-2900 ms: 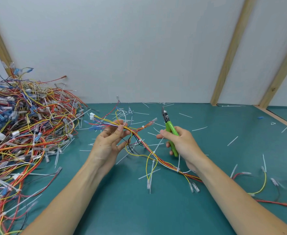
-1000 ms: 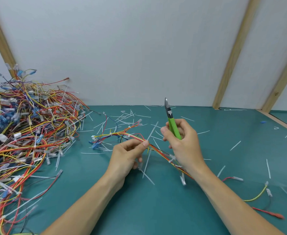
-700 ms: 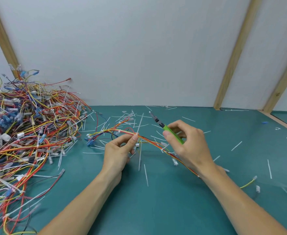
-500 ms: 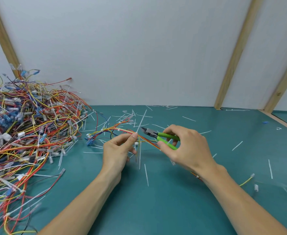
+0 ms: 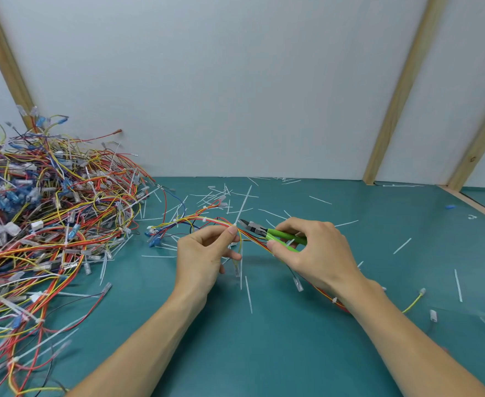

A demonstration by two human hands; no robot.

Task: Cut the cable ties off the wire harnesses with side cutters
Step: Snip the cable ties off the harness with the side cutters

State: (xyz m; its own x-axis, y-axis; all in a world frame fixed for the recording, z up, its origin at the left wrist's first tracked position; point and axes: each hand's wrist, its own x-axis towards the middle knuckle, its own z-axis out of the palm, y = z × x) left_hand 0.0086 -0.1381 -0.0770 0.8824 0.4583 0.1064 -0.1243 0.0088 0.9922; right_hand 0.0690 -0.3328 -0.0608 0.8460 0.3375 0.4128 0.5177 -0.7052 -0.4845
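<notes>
Green side cutters [image 5: 275,235] gripped by right hand [image 5: 315,250]; left hand [image 5: 204,253] pinching wire harness [image 5: 207,222].

harness pile [image 5: 43,224]: cut off at left edge | held harness [image 5: 207,220]: runs hidden under right hand [image 5: 318,253] | side cutters [image 5: 267,232]: handles partly covered by fingers | cable tie at tips: too small to tell

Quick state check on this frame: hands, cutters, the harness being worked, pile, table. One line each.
Left hand: pinching the held harness.
Right hand: gripping the cutters.
Green-handled side cutters: tip at the harness, pointing left.
Red, yellow and orange wire harness: lifted between both hands.
Tangled pile of wire harnesses: heaped at left.
Teal table: littered with cut white ties.
</notes>
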